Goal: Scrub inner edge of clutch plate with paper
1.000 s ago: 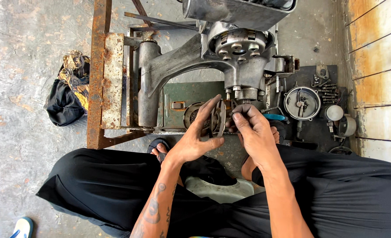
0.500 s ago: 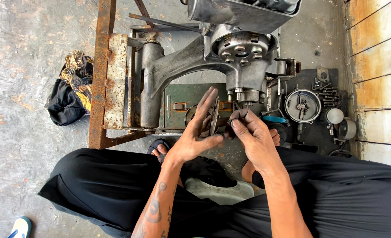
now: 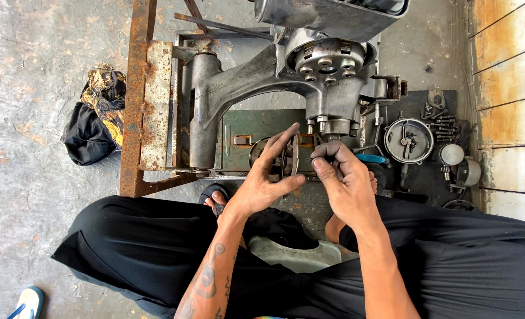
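Note:
My left hand [image 3: 266,179] holds a round, dark metal disc part [image 3: 291,157] on edge, fingers spread along its side. My right hand [image 3: 344,179] is pinched shut just to the right of the disc, its fingertips on something small that I cannot make out. Both hands work right below a grey engine casing [image 3: 256,82] with a round bolted hub [image 3: 326,61], which sits on a rusty steel frame [image 3: 137,100]. I sit with black-trousered legs [image 3: 138,248] spread below.
A green metal box [image 3: 250,131] lies under the casing. A dark mat at right carries a round cover [image 3: 408,140], bolts and small cylinders [image 3: 451,155]. A bundled cloth [image 3: 94,124] lies on the concrete at left. A blue-handled tool [image 3: 370,158] lies beside my right hand.
Both hands have stayed on the disc; my right fingers have shifted from its face to a pinch just at its right edge. The view has tilted slightly.

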